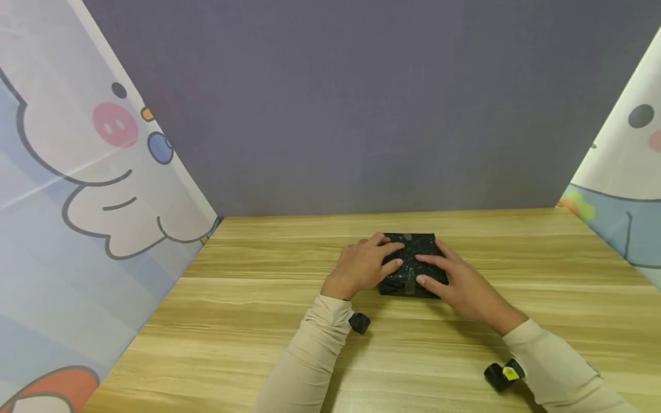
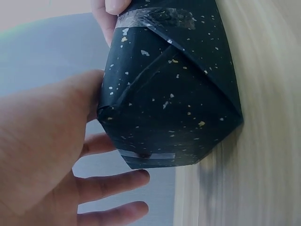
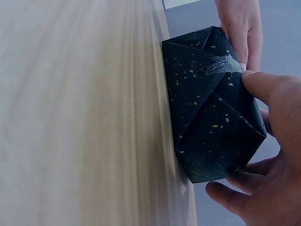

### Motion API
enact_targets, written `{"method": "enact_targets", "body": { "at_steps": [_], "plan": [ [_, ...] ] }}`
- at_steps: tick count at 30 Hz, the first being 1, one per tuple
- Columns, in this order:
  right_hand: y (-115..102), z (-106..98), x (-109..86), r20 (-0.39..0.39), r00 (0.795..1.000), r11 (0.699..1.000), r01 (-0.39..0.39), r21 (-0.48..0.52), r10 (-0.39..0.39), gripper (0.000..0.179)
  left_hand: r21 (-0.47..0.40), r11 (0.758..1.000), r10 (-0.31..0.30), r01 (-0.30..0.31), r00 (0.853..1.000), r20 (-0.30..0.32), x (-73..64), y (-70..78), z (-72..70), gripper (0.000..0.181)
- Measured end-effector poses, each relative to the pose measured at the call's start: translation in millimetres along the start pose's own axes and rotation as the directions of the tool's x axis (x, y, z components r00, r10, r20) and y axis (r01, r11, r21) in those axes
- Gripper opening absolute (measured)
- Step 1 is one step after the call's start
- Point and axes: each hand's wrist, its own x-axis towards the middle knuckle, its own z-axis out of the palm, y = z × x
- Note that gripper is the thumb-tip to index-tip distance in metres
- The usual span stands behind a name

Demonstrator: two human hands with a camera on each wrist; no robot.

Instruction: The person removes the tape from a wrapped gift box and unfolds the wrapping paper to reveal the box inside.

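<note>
A small box-shaped package (image 1: 417,245) in black paper with white and gold flecks lies on the wooden table. Folded flaps at its ends show in both wrist views, with strips of clear tape (image 1: 410,282) on it. My left hand (image 1: 364,264) rests at the package's left side, thumb and index finger over the top; in the left wrist view its other fingers extend fairly straight past the package. At the right side my right hand (image 1: 467,287) touches the package with spread fingers, its thumb (image 3: 263,84) on the upper edge near the tape. The package's underside is hidden.
The light wooden table (image 1: 248,321) runs back to a grey upright panel (image 1: 361,115). Cartoon-printed sheets stand at the left (image 1: 62,172) and right (image 1: 625,172) sides. Small black devices (image 1: 360,323) are strapped to both wrists over beige sleeves.
</note>
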Motion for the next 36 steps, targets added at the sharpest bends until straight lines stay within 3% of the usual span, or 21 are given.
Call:
{"method": "enact_targets", "body": {
  "at_steps": [22, 30, 36],
  "plan": [
    [0.8, 0.7, 0.9, -0.005, 1.000, 1.000, 0.017, -0.002, -0.017, 0.058, -0.096, 0.995, -0.029, 0.028, 0.999, -0.015, 1.9, -3.5, -1.7, 0.029],
    [1.1, -0.4, 0.4, -0.009, 1.000, 1.000, 0.016, -0.009, -0.016, 0.058, -0.080, 0.997, -0.019, 0.020, 1.000, 0.019, 3.5, -2.3, -1.8, 0.049],
    [1.1, -0.5, 1.0, -0.016, 1.000, 1.000, 0.021, -0.009, -0.021, 0.057, -0.090, 0.996, -0.012, 0.012, 1.000, -0.004, 4.7, -2.7, -0.2, 0.038]
  ]
}}
